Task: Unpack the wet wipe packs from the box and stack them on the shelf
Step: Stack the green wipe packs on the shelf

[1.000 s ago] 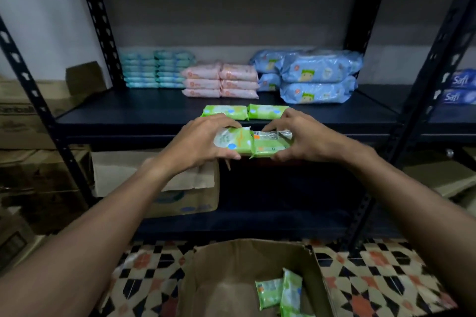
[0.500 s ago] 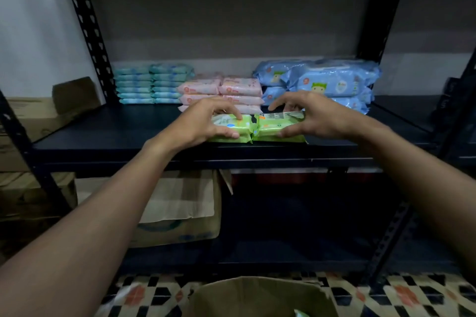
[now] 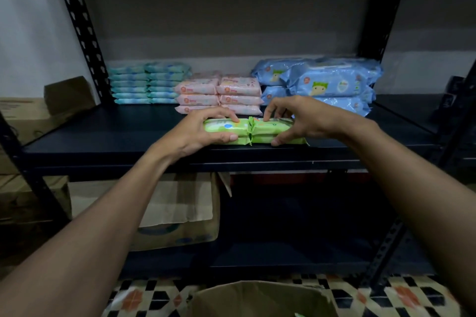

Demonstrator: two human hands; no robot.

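At the far left of the frame a brown cardboard carton point(image 3: 33, 116) stands beside the dark metal rack. Its middle shelf point(image 3: 103, 134) runs across the centre of the picture. At the back of that shelf, left of centre, are two side-by-side stacks of teal wipe packs point(image 3: 149, 83). Just to their right stand two lower stacks of pink wipe packs point(image 3: 219, 94). In front of the pink ones, at the shelf's front edge in mid-frame, lie the green wet wipe packs, two side by side and two layers high, with their crimped ends meeting in the middle. The left hand point(image 3: 198, 134) grips the upper left green pack point(image 3: 224, 126), fingers curled over its top and thumb pressed on its front edge. The right hand point(image 3: 306, 118) clasps the upper right green pack point(image 3: 270, 126), arched fingertips on top and thumb against the front of the stack. To the right, behind that hand, large blue wipe packs point(image 3: 329, 80) are piled at the back of the shelf. Below, left of centre, a cardboard box with folded flaps point(image 3: 180, 211) sits on the lower shelf. At the bottom centre, the rim of the open box point(image 3: 257, 296) shows against a patterned tile floor point(image 3: 144, 296); its contents are out of view.
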